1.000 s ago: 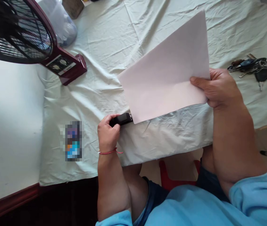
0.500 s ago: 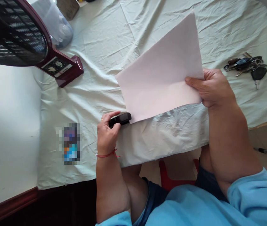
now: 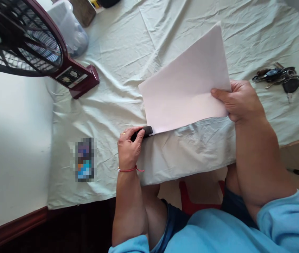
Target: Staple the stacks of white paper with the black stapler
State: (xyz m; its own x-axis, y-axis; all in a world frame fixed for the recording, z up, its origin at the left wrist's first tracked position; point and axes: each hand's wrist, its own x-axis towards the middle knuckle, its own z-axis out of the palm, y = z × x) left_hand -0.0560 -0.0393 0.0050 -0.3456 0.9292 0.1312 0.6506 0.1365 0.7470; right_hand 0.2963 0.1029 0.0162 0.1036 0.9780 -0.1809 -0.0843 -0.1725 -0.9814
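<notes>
White paper (image 3: 183, 80), seemingly a thin stack of sheets, is held tilted above the cloth. My right hand (image 3: 240, 100) grips its right edge, thumb on top and fingers hidden beneath. At the paper's near left corner is a black stapler (image 3: 147, 131), its front end meeting the corner. My left hand (image 3: 131, 144) is closed around the stapler's rear part, fingers along the far side and thumb pressing on the near side. Whether a staple sits in the paper cannot be seen.
A pale green cloth (image 3: 118, 70) covers the table. A dark red fan (image 3: 86, 80) stands at the left, near a plastic tub (image 3: 77, 38). Keys (image 3: 278, 75) lie to the right, a blurred-out object (image 3: 84, 160) to the left. A red stool (image 3: 188, 200) shows below.
My left hand has wrapped further forward over the stapler, its fingers and thumb closing in. The whole scene has shifted slightly right in view. My right hand keeps its grip on the paper.
</notes>
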